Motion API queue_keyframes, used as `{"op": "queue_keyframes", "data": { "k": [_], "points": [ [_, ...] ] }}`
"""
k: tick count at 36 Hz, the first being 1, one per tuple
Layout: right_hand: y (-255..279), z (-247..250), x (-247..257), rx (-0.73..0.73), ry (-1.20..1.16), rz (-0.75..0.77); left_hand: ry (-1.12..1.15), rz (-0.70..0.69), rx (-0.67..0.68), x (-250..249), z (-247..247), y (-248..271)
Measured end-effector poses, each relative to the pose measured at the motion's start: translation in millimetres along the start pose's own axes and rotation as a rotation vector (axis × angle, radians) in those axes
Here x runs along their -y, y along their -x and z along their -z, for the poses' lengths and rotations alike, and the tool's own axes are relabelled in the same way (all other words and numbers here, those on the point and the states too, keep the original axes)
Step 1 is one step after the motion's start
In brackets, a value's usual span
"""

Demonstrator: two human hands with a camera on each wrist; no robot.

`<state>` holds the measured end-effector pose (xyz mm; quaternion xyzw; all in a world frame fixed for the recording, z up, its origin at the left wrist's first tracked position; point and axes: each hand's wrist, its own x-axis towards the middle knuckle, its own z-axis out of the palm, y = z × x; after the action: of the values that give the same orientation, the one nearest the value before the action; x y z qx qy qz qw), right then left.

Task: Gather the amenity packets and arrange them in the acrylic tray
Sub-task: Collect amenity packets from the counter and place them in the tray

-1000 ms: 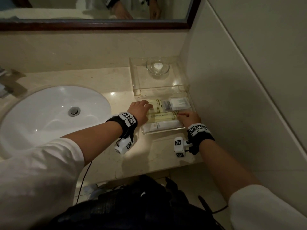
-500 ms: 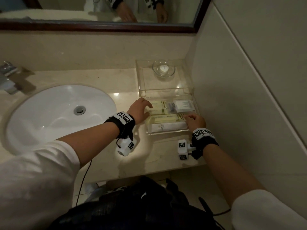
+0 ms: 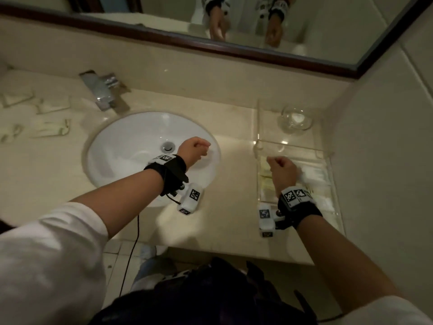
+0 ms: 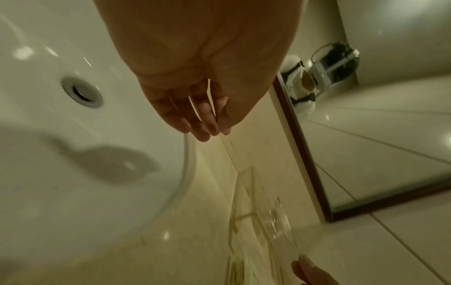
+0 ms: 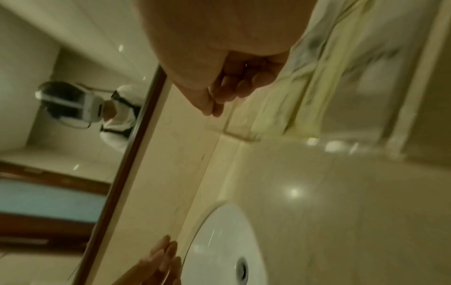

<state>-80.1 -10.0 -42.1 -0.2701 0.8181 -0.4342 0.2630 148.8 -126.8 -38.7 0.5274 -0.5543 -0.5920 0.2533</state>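
The clear acrylic tray (image 3: 328, 154) stands at the counter's right end against the wall. In its front section lie yellow-green packets (image 3: 264, 181) and white packets (image 3: 314, 174), partly hidden by my right wrist. My right hand (image 3: 281, 167) hovers just above them, fingers loosely curled, holding nothing; the right wrist view shows the same hand (image 5: 227, 96) beside the blurred packets (image 5: 317, 77). My left hand (image 3: 194, 148) hangs over the sink's right side, empty; in the left wrist view its fingers (image 4: 202, 123) are relaxed. Several loose packets (image 3: 50, 130) lie at the counter's far left.
A white sink (image 3: 131, 146) with a chrome faucet (image 3: 103, 90) fills the counter's middle. A small glass bowl (image 3: 296, 119) sits in the tray's back section. A wood-framed mirror (image 3: 234, 51) runs above; a tiled wall (image 3: 386, 160) closes the right side.
Both hands have lifted off the packets in the tray. My left hand has drawn back left over the sink. The head view has swung left, bringing the faucet and loose packets into sight.
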Motion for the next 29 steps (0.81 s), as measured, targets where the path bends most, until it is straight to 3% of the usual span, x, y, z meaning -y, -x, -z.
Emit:
{"op": "queue_keyframes", "data": {
  "k": [8, 17, 23, 29],
  "points": [
    [48, -126, 75, 0.262, 0.063, 0.140, 0.073, 0.034, -0.206, 23, 135, 8],
    [104, -270, 143, 0.575, 0.208, 0.246, -0.034, 0.150, -0.498, 73, 292, 10],
    [129, -362, 176, 0.671, 0.311, 0.279, -0.184, 0.234, -0.664, 93, 379, 5],
    [146, -432, 202, 0.724, 0.391, 0.318, -0.194, 0.349, -0.686, 114, 438, -6]
  ]
}}
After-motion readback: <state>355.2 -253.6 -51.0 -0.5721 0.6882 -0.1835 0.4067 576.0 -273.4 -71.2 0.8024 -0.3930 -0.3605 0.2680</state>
